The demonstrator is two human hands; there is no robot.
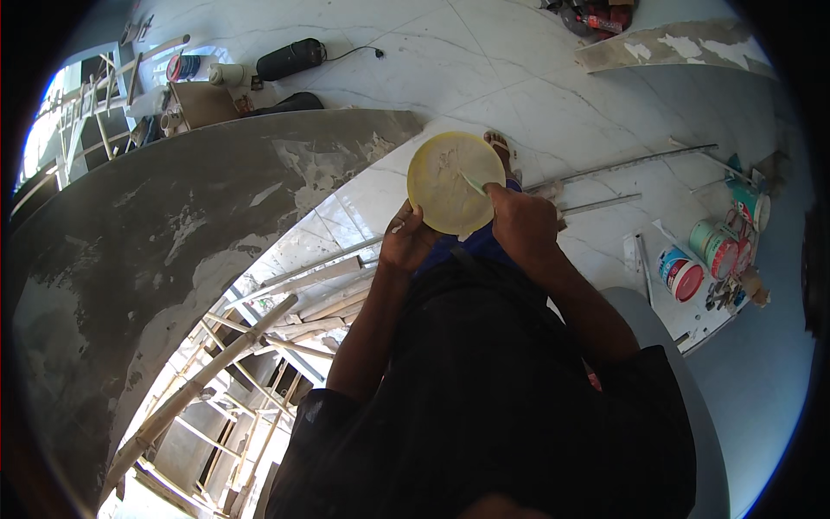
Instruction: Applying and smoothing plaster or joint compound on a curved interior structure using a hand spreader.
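A round yellow bowl (pixel 412 180) with pale, creamy paste (pixel 445 186) inside is held up in front of my body. Fingers of my left hand (pixel 409 239) grip its lower left rim, thumb on top, with whitish smears on the skin. Closed around the handle of a light greenish stirring tool is my right hand (pixel 525 223), over the bowl's right side. The tool's tip (pixel 472 183) dips into the paste; its exact kind is hard to make out. A bit of paste hangs over the rim nearest me.
A curved grey plastered ledge (pixel 233 164) sweeps along my left. Below it stand bamboo poles (pixel 207 372). Paint buckets (pixel 680 273) and long metal strips (pixel 622 169) lie to the right on the marble-look floor. A black cylindrical speaker-like object (pixel 291 60) lies far left.
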